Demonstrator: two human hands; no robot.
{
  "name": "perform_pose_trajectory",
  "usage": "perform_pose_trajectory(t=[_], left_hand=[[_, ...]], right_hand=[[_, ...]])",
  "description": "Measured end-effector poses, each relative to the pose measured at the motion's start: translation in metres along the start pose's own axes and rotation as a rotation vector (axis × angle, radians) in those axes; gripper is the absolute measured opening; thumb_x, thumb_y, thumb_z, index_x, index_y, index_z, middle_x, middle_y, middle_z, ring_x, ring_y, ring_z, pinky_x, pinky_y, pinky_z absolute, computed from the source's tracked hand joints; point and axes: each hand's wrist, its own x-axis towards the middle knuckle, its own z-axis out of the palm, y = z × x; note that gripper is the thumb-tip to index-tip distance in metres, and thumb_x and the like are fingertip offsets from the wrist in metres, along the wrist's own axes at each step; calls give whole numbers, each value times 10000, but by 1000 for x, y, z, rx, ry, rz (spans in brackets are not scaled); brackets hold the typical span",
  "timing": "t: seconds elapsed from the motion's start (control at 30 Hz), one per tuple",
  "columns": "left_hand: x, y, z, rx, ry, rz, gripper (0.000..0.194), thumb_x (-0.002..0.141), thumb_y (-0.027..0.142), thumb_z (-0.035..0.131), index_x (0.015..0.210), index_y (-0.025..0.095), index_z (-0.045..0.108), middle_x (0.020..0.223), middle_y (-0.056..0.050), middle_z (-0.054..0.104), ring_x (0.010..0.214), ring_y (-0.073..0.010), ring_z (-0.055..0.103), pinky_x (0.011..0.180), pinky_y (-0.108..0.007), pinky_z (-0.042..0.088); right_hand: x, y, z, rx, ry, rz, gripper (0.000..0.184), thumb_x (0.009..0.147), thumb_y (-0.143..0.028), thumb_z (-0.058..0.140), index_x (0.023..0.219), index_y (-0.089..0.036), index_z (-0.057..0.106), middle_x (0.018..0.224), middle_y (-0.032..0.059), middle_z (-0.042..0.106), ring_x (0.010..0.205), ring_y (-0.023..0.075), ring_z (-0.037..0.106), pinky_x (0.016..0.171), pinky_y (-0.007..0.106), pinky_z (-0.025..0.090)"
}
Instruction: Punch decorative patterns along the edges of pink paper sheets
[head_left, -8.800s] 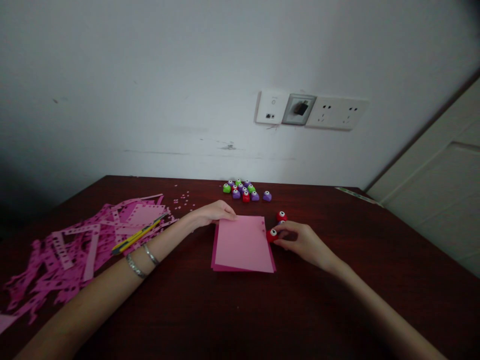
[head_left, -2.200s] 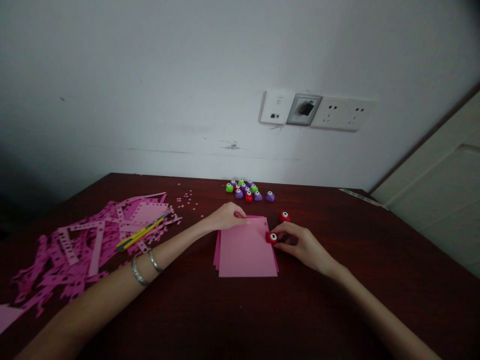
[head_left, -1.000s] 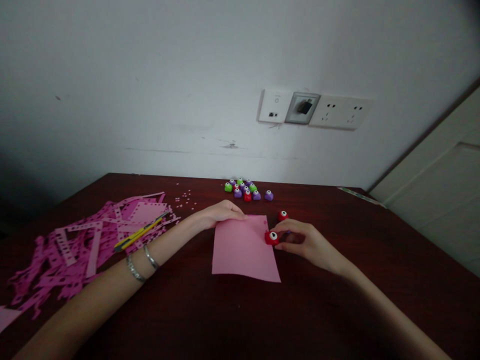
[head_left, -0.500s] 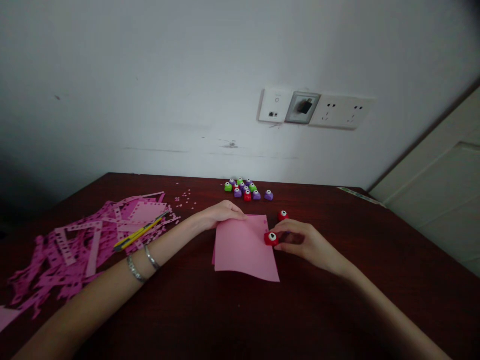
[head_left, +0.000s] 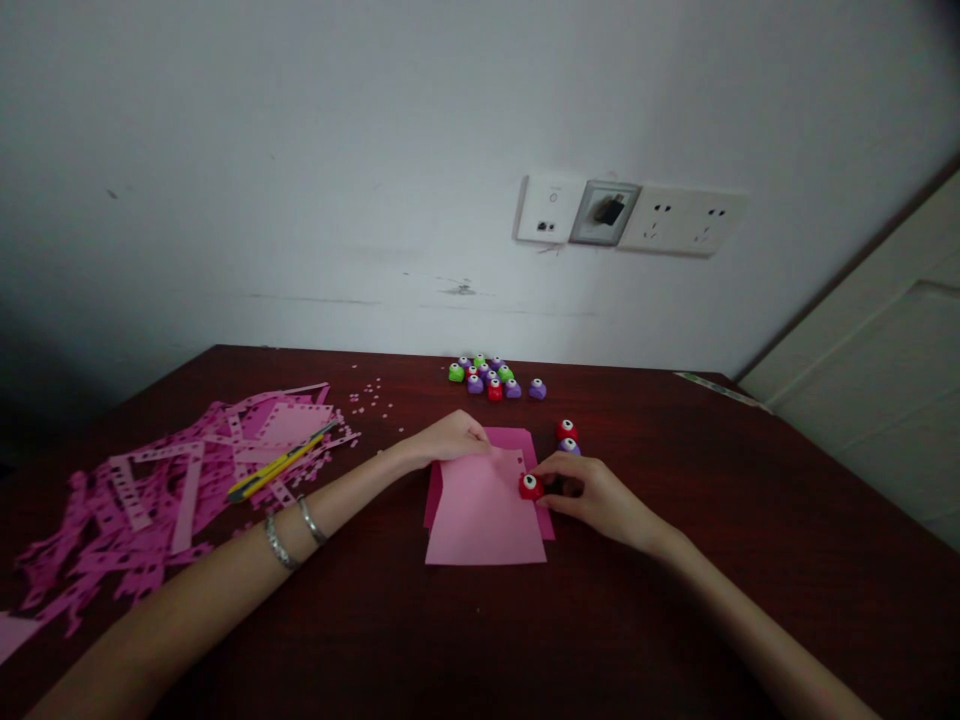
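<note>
Head view: your left hand (head_left: pixel 456 436) pinches the pale-pink rectangular paper sheet (head_left: pixel 484 520), now drawn nearer; your right hand (head_left: pixel 600 497) holds the red rounded plastic punch (head_left: pixel 530 488), seemingly engaged at the sheet's right edge.

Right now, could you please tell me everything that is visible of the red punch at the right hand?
The red punch is small and rounded, with a plastic-looking body and a round white top bearing a dark mark, too small to read. It looks upright, at the right edge of the pale pink sheet, overlapping it in view. The right hand pinches it from the right. Its underside is hidden.
</note>
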Motion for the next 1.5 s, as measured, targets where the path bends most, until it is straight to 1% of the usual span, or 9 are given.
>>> perform_pose_trajectory(t=[0.07,0.17,0.27,0.37,0.43,0.53,0.7,1.2,1.5], left_hand=[[-2,5,2,99,23,32,231,719,332,564,730,126,670,625,-23,623,546,-116,524,513,-221,365],[-9,18,6,409,171,97,206,728,312,566,808,145,654,757,-57,645,705,-176,569,615,-264,408],[-22,32,16,773,274,178,369,785,405,522,1028,138,600,1056,-134,595,997,-283,510,813,-373,390],[-37,41,31,941,214,125,628,810,521,448,1250,73,445,1331,-226,380,1223,-389,302,961,-495,254],[-45,42,41,939,88,47,821,769,620,435,1342,45,316,1415,-251,215,1287,-428,155,996,-539,174],[-50,41,49,868,-89,16,955,722,691,425,1398,62,182,1443,-235,92,1314,-418,48,1018,-555,119],[-44,39,46,800,-188,9,977,727,704,399,1414,90,75,1458,-186,15,1328,-378,1,1044,-534,93],[-40,35,41,781,-224,51,1001,717,732,378,1415,109,22,1460,-166,-35,1329,-356,-37,1062,-498,81],[-40,37,39,830,-225,106,954,766,713,308,1411,65,35,1463,-188,-22,1337,-342,-14,1054,-489,133]], right_hand=[[0,1,1,-7,4,-1,187,763,-255,614,945,-230,647,925,26,633,795,158,574,657,286,467],[-1,2,1,-15,6,-7,193,757,-241,616,947,-228,646,918,25,632,788,158,572,672,293,473],[-1,2,1,-25,5,-14,191,760,-227,614,948,-222,642,911,27,629,786,158,569,678,295,475],[-1,1,1,-35,8,-20,195,755,-206,620,949,-216,637,908,29,628,783,158,567,677,293,473],[-1,1,1,-37,8,-24,195,751,-192,623,944,-218,636,907,26,628,776,155,567,683,291,473],[-1,0,0,-35,1,-21,194,749,-188,624,940,-221,638,904,27,628,766,154,568,683,290,474],[-1,1,-2,-23,4,-21,190,742,-207,636,932,-221,641,891,29,623,780,163,573,697,294,481],[-1,-2,-3,-27,-14,-30,180,753,-208,634,932,-211,638,897,26,619,786,155,571,726,290,473],[-2,6,-4,-4,-35,17,340,713,-280,673,1040,-212,611,937,35,617,797,156,568,694,291,479]])
